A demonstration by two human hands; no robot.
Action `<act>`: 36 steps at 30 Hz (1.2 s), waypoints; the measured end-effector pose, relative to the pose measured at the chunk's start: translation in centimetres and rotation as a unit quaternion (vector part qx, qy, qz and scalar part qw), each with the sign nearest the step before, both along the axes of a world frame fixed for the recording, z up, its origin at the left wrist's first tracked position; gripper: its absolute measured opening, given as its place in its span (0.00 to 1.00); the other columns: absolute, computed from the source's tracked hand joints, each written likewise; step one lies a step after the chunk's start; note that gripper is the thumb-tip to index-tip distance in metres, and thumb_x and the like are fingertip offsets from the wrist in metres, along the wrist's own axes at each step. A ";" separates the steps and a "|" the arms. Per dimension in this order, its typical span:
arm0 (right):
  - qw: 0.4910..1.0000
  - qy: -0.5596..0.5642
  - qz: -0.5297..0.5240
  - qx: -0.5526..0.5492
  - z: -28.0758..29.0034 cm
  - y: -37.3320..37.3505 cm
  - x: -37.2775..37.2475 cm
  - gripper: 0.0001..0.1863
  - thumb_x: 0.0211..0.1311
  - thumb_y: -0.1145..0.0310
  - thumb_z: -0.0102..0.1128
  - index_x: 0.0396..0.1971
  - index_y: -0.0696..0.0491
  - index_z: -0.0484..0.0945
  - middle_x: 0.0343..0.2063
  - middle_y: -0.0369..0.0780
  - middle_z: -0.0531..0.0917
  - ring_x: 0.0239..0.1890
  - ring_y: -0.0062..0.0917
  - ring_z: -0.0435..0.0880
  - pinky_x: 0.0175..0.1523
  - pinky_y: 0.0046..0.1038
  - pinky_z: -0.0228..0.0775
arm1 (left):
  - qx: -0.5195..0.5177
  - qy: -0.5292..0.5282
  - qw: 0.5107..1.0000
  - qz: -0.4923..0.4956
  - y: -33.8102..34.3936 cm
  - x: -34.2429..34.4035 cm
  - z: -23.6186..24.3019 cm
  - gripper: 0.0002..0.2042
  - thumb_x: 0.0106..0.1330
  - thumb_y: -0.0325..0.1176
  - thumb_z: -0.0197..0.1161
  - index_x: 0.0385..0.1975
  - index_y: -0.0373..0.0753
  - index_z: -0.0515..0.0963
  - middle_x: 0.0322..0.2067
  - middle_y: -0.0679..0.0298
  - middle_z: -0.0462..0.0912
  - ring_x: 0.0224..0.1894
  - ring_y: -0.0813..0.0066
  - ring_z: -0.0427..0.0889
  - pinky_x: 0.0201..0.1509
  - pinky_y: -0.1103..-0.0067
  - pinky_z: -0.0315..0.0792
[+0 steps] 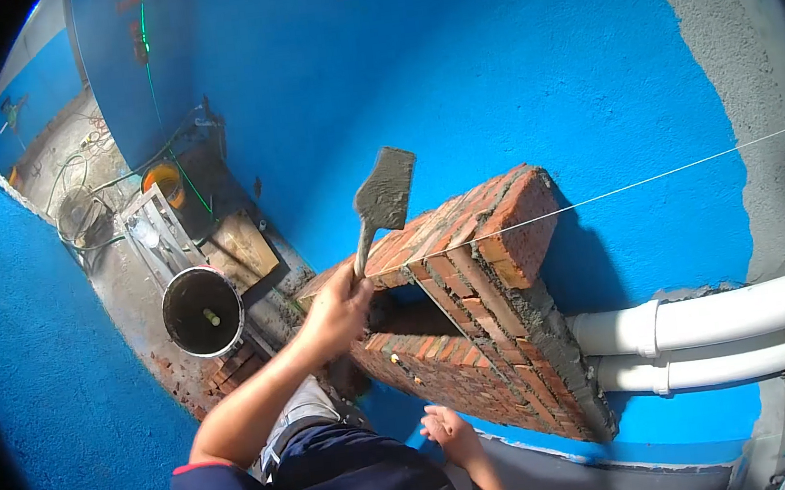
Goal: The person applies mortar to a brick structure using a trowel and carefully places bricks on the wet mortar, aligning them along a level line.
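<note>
My left hand (340,313) is wrapped around the handle of a trowel (385,193), holding it up over the brickwork. Grey mortar coats the trowel's blade. Below and beside it stands a red brick structure (424,366) with mortar joints and a dark hollow between its walls. Wet-looking grey mortar (557,352) covers its right end. A taut white string (672,173) runs across its top corner to the right. On the near side of the brickwork, my right hand (448,428) hangs with loosely bent fingers and nothing visible in it.
Two white pipes (707,322) run from the brickwork to the right wall. At left stand a bucket (203,313) with dark contents, a metal frame (150,227), an orange bucket (163,180) and a wooden board (240,251). Hoses (88,215) lie behind. Blue walls (507,61) enclose the space.
</note>
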State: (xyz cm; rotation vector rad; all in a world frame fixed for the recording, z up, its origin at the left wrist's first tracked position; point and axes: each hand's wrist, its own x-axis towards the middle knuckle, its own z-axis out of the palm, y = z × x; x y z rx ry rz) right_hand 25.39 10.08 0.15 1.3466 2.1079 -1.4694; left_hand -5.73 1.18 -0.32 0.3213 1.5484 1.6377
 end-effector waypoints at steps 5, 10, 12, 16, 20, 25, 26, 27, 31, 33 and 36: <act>0.988 -0.051 -0.100 -0.108 -14.1 2.1 18.5 0.12 0.66 0.64 0.57 0.44 0.55 0.78 0.29 0.35 0.81 0.31 0.19 0.79 0.37 0.25 0.71 | 0.011 0.014 0.988 -0.153 1.1 -4.1 2.3 0.11 0.70 0.36 0.52 0.28 0.36 0.68 0.17 0.68 0.68 0.14 0.80 0.70 0.17 0.79 0.69; 0.985 -0.114 0.095 0.091 -16.8 -0.3 30.5 0.12 0.63 0.62 0.55 0.40 0.51 0.81 0.32 0.39 0.83 0.34 0.28 0.81 0.38 0.31 0.73 | 0.018 -0.102 0.967 -0.232 3.5 -5.2 4.2 0.12 0.69 0.36 0.53 0.25 0.35 0.68 0.16 0.66 0.68 0.13 0.78 0.69 0.18 0.76 0.72; 0.960 -0.130 0.183 0.169 -17.9 -0.6 33.9 0.13 0.61 0.62 0.54 0.40 0.50 0.81 0.33 0.41 0.83 0.35 0.33 0.81 0.39 0.34 0.73 | 0.029 -0.143 0.954 -0.263 4.2 -5.6 4.9 0.13 0.69 0.36 0.53 0.25 0.35 0.68 0.12 0.65 0.67 0.12 0.77 0.67 0.17 0.76 0.69; 0.927 -0.118 0.253 0.251 -19.9 -2.6 38.6 0.13 0.60 0.61 0.52 0.39 0.49 0.81 0.34 0.43 0.83 0.36 0.39 0.82 0.39 0.37 0.74 | 0.019 -0.154 0.950 -0.272 5.9 -5.7 6.6 0.13 0.70 0.36 0.51 0.24 0.36 0.67 0.11 0.64 0.67 0.10 0.77 0.65 0.14 0.77 0.62; 0.944 -0.075 0.220 0.235 -19.4 -3.3 34.5 0.12 0.62 0.61 0.53 0.40 0.51 0.78 0.33 0.42 0.83 0.33 0.35 0.82 0.37 0.35 0.75 | 0.020 -0.137 0.948 -0.287 7.4 -5.6 6.7 0.12 0.70 0.35 0.52 0.24 0.36 0.67 0.11 0.65 0.66 0.10 0.78 0.64 0.14 0.77 0.63; 0.946 -0.041 0.215 0.238 -18.4 -3.9 31.8 0.12 0.65 0.61 0.53 0.40 0.52 0.75 0.32 0.40 0.82 0.30 0.30 0.81 0.34 0.33 0.75 | 0.017 -0.137 0.945 -0.296 9.9 -6.5 6.1 0.12 0.69 0.34 0.53 0.24 0.36 0.67 0.13 0.65 0.67 0.11 0.79 0.66 0.14 0.78 0.64; 0.946 -0.036 0.214 0.241 -18.3 -3.9 31.4 0.12 0.66 0.61 0.53 0.40 0.53 0.75 0.31 0.40 0.82 0.30 0.29 0.81 0.33 0.33 0.75 | 0.026 -0.141 0.945 -0.295 10.4 -6.5 6.2 0.12 0.69 0.34 0.53 0.24 0.35 0.67 0.14 0.65 0.67 0.12 0.79 0.66 0.14 0.78 0.64; 0.944 -0.029 0.218 0.245 -18.1 -4.0 31.1 0.12 0.66 0.61 0.54 0.40 0.53 0.74 0.31 0.39 0.82 0.29 0.28 0.81 0.32 0.32 0.75 | 0.034 -0.145 0.944 -0.294 11.0 -6.6 6.3 0.12 0.69 0.34 0.53 0.24 0.35 0.67 0.14 0.65 0.67 0.12 0.79 0.66 0.14 0.78 0.64; 0.945 -0.058 0.212 0.241 -17.8 -3.8 31.9 0.12 0.65 0.61 0.53 0.42 0.53 0.74 0.32 0.40 0.82 0.29 0.29 0.81 0.32 0.33 0.74 | 0.034 -0.177 0.940 -0.288 12.8 -7.1 6.2 0.12 0.69 0.33 0.53 0.24 0.35 0.67 0.15 0.65 0.67 0.13 0.78 0.66 0.16 0.75 0.66; 0.945 -0.066 0.211 0.240 -17.8 -3.9 32.5 0.13 0.64 0.62 0.53 0.43 0.53 0.74 0.32 0.40 0.82 0.28 0.30 0.81 0.31 0.34 0.74 | 0.033 -0.208 0.942 -0.262 13.6 -7.2 6.7 0.12 0.69 0.33 0.52 0.23 0.35 0.67 0.15 0.64 0.68 0.14 0.79 0.66 0.16 0.75 0.66; 0.945 -0.076 0.210 0.239 -18.1 -4.2 33.1 0.13 0.63 0.62 0.53 0.44 0.53 0.74 0.32 0.40 0.82 0.28 0.31 0.81 0.31 0.35 0.74 | 0.057 -0.197 0.942 -0.266 15.2 -7.9 6.8 0.14 0.69 0.31 0.52 0.19 0.35 0.67 0.15 0.64 0.68 0.14 0.80 0.66 0.16 0.77 0.65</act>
